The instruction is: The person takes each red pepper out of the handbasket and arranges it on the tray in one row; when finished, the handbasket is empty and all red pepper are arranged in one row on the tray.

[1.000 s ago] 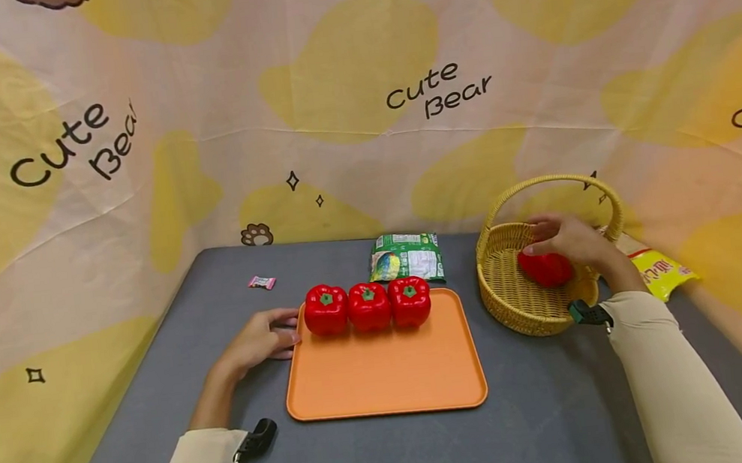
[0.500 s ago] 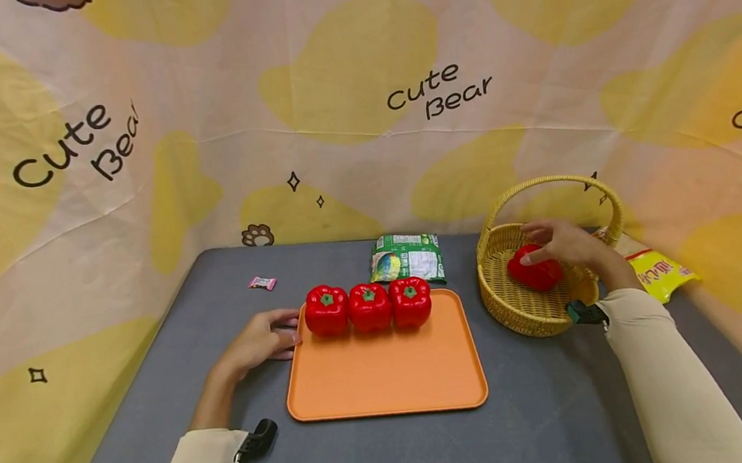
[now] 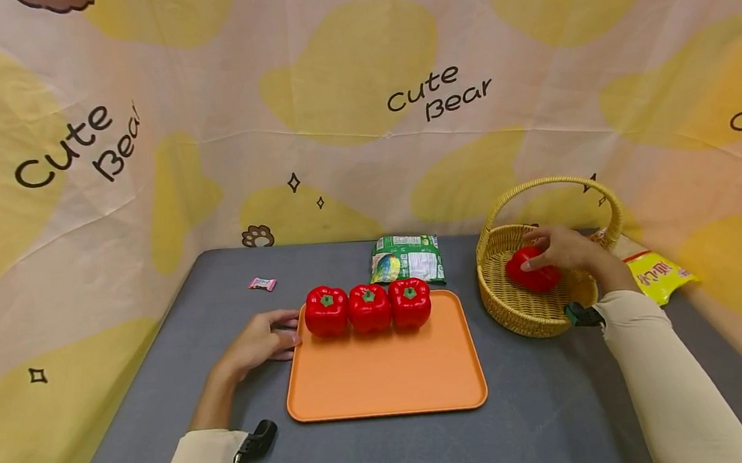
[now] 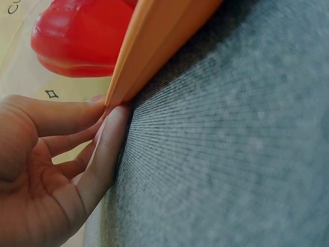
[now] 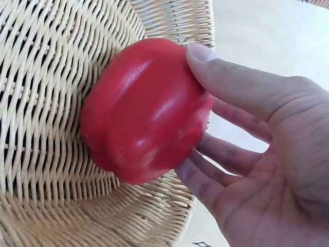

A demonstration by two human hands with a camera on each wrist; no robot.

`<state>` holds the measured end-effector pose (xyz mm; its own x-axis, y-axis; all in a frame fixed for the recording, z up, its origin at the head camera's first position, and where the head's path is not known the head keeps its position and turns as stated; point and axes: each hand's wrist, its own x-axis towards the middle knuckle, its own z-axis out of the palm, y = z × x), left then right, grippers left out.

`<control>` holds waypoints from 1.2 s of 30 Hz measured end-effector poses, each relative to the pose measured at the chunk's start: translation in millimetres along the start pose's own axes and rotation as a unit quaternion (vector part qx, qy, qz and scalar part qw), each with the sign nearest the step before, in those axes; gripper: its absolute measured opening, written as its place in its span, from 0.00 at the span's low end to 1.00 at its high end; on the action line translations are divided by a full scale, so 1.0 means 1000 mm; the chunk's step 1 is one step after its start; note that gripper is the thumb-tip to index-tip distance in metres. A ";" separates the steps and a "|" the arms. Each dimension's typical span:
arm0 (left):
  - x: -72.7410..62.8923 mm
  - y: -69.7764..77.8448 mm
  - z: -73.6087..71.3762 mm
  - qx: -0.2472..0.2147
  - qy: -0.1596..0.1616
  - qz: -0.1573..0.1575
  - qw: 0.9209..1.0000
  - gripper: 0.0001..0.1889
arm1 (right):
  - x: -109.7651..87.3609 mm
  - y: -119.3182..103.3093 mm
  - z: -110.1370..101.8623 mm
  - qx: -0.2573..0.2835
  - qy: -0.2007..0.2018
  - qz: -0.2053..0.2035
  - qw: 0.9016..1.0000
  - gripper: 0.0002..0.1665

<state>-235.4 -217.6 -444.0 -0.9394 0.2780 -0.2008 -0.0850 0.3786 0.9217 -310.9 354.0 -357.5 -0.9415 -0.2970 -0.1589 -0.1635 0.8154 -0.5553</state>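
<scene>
My left hand (image 3: 262,341) pinches the left rim of an orange tray (image 3: 387,381), thumb above and fingertips at its underside in the left wrist view. Along the tray's back edge stand three red bell peppers (image 3: 369,308) in a row, green stems up. On the right, my right hand (image 3: 566,250) reaches into a yellow wicker basket (image 3: 499,305) with an arched handle. It grips another red bell pepper (image 5: 144,110) that lies on its side, thumb on one side and fingers on the other. The hand covers part of this pepper in the head view.
A green snack packet (image 3: 408,259) lies behind the tray. One small pink wrapped candy (image 3: 262,283) sits at the back left of the grey table (image 3: 395,459). Beside the basket on the right is a yellow packet (image 3: 661,275). A patterned cloth hangs behind.
Inside the basket, the bell pepper has shifted left along with my right hand, whose thumb now lies on it. The left hand and the tray have stayed put.
</scene>
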 end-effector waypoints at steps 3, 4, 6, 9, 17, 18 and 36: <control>0.000 0.000 0.000 0.002 0.002 -0.001 1.000 0.31 | -0.002 -0.001 0.001 -0.002 0.001 -0.001 1.000 0.46; 0.000 0.000 0.000 0.002 0.002 -0.002 1.000 0.31 | -0.002 -0.001 0.001 -0.002 0.003 -0.003 1.000 0.46; 0.001 0.000 0.000 0.001 0.002 -0.002 1.000 0.31 | -0.004 -0.002 0.002 0.004 0.007 -0.007 1.000 0.46; 0.002 0.000 0.000 -0.002 0.002 -0.002 1.000 0.30 | -0.006 -0.003 0.002 0.004 0.014 -0.012 1.000 0.47; 0.001 0.000 0.000 -0.008 -0.003 0.007 1.000 0.29 | -0.015 -0.008 0.003 -0.008 0.043 -0.008 0.999 0.48; 0.001 0.000 0.000 -0.009 -0.004 0.009 1.000 0.29 | -0.016 -0.009 0.003 -0.012 0.046 -0.008 0.999 0.49; 0.003 -0.003 -0.001 -0.003 -0.002 0.008 1.000 0.29 | -0.060 -0.030 0.008 0.001 0.110 -0.024 0.994 0.46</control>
<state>-238.0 -219.1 -446.8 -0.9393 0.2879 -0.1867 -0.0715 0.3677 0.9272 -247.6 343.5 -338.2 -0.9744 -0.2196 0.0491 -0.2090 0.8024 -0.5590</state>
